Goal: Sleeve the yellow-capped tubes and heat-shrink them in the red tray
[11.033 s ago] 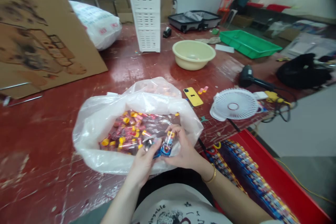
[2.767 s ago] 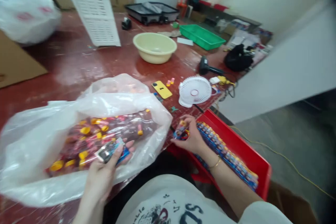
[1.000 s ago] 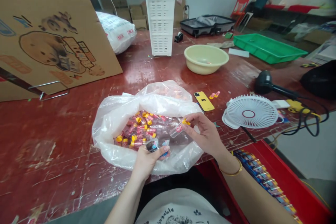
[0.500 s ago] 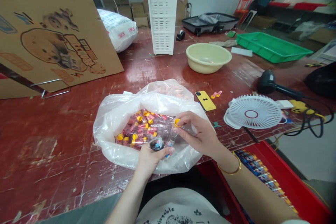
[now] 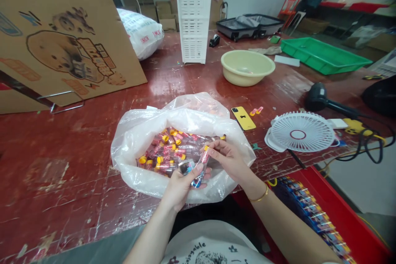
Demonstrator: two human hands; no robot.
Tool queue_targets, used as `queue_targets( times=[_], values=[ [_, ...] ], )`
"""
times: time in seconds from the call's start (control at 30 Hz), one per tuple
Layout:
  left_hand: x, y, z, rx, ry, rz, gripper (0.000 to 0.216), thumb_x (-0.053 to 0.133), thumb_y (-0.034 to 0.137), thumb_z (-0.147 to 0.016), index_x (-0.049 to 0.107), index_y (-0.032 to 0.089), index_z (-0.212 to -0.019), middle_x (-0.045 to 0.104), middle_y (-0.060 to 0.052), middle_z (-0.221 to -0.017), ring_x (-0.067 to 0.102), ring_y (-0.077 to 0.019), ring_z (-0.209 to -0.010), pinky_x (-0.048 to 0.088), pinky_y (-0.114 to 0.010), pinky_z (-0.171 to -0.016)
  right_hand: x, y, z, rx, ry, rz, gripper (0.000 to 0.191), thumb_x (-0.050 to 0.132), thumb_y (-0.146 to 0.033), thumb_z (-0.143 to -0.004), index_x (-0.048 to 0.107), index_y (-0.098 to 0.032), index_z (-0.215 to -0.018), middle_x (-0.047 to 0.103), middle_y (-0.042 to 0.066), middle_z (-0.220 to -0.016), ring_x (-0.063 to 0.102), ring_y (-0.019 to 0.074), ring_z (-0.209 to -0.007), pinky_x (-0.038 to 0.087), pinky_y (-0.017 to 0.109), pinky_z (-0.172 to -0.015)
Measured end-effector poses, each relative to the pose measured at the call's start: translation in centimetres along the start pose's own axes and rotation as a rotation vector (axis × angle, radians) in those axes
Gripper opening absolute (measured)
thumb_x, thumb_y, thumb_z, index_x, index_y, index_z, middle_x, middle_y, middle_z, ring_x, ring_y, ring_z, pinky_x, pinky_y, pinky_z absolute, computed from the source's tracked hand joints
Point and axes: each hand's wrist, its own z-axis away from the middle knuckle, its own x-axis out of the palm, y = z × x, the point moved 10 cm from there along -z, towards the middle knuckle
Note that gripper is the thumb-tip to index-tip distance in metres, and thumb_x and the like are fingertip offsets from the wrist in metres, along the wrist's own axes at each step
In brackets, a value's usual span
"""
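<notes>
An open white plastic bag [image 5: 130,173] holds many small clear tubes [image 5: 168,148] with yellow caps and pink labels. Over its opening, my left hand [image 5: 182,183] is closed around a small shiny packet [image 5: 196,181] with blue and dark print; its exact kind is unclear. My right hand [image 5: 227,156] pinches a yellow-capped tube [image 5: 204,156] near its cap. That tube slants down to my left fingers and partly overlaps the packet. Whether the two are joined I cannot tell.
Right of the bag lie a yellow phone [image 5: 243,118], two small tubes [image 5: 256,111], a white fan [image 5: 298,132] and a black hair dryer [image 5: 321,99]. Farther back are a cream basin [image 5: 247,68] and green tray [image 5: 324,55]. A cardboard box [image 5: 68,41] stands left.
My right hand has moved slightly down and the yellow-capped tube now meets my left fingers. Pink now shows in the tube, which looked clear before. The left hand shifted slightly.
</notes>
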Motion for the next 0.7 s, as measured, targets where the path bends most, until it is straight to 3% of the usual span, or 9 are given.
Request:
queue_targets(
  times=[0.13,0.2,0.27,0.4,0.6,0.7],
  values=[
    [0.7,0.0,-0.3,-0.043,-0.010,0.126,0.046,0.089,0.042,-0.059,0.074,0.011,-0.090,0.077,-0.012,-0.083,0.072,-0.0214,-0.070,0.059,-0.028,-0.061,2.0,-0.3,1.9,-0.085,-0.117,0.103,0.029,0.073,-0.041,-0.078,0.058,-0.022,-0.094,0.066,0.004,-0.106,0.064,0.0180,-0.101,0.052,0.037,-0.093],
    [1.1,0.1,-0.4,-0.047,-0.004,0.156,0.043,0.088,0.040,-0.063,0.074,0.011,-0.091,0.077,-0.011,-0.083,0.072,-0.0204,-0.068,0.060,-0.028,-0.062,3.2,-0.4,3.1,-0.156,-0.156,0.224,0.057,0.084,-0.036,-0.064,0.052,-0.024,-0.109,0.059,0.007,-0.120,0.061,0.0203,-0.107,0.053,0.038,-0.092],
    [1.4,0.1,-0.5,-0.052,0.003,0.160,0.041,0.086,0.040,-0.066,0.073,0.011,-0.091,0.077,-0.011,-0.081,0.073,-0.0202,-0.067,0.061,-0.029,-0.064,3.7,0.0,3.8,-0.184,-0.109,0.311,0.079,0.088,-0.029,-0.055,0.043,-0.027,-0.119,0.053,0.008,-0.125,0.062,0.0200,-0.103,0.056,0.036,-0.087],
    [1.8,0.1,-0.5,-0.043,0.000,0.177,0.043,0.089,0.042,-0.061,0.073,0.011,-0.086,0.076,-0.009,-0.075,0.072,-0.0199,-0.063,0.061,-0.028,-0.060,3.6,0.3,4.5,-0.260,0.033,0.368,0.068,0.078,-0.019,-0.061,0.039,-0.027,-0.116,0.053,0.007,-0.121,0.062,0.0204,-0.105,0.057,0.036,-0.085],
    [1.9,0.0,-0.4,-0.049,-0.008,0.165,0.049,0.090,0.046,-0.056,0.074,0.010,-0.083,0.075,-0.010,-0.073,0.071,-0.0198,-0.063,0.060,-0.027,-0.059,3.8,0.2,4.5,-0.276,0.047,0.349,0.067,0.075,-0.016,-0.061,0.037,-0.029,-0.115,0.055,0.006,-0.115,0.064,0.0189,-0.097,0.059,0.031,-0.074],
    [1.9,0.2,-0.4,-0.035,-0.005,0.158,0.051,0.091,0.047,-0.052,0.074,0.010,-0.082,0.075,-0.008,-0.071,0.071,-0.0193,-0.062,0.059,-0.026,-0.058,3.8,-0.2,4.5,-0.312,0.046,0.372,0.066,0.074,-0.016,-0.061,0.037,-0.028,-0.115,0.053,0.007,-0.118,0.062,0.0197,-0.103,0.058,0.033,-0.081]
  ],
)
